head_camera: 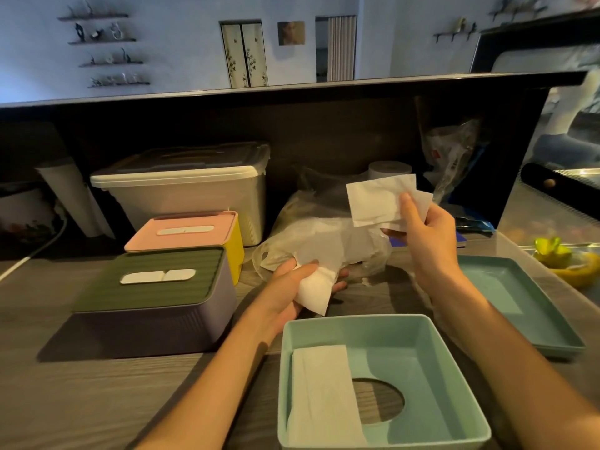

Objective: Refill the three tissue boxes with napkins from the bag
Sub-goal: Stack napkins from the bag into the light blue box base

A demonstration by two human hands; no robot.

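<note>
My right hand pinches white napkins lifted above the clear plastic bag at the table's middle. My left hand grips more napkins at the bag's near edge. An open teal tissue box lies upside down in front of me, its round opening showing the table, with a stack of napkins along its left side. Its teal lid lies to the right. A purple box with a green lid and a yellow box with a pink lid stand closed at the left.
A large white storage bin stands behind the boxes against a dark counter wall. A paper roll and crumpled plastic wrap sit behind the bag. A banana lies at the far right. A white cable runs at the left.
</note>
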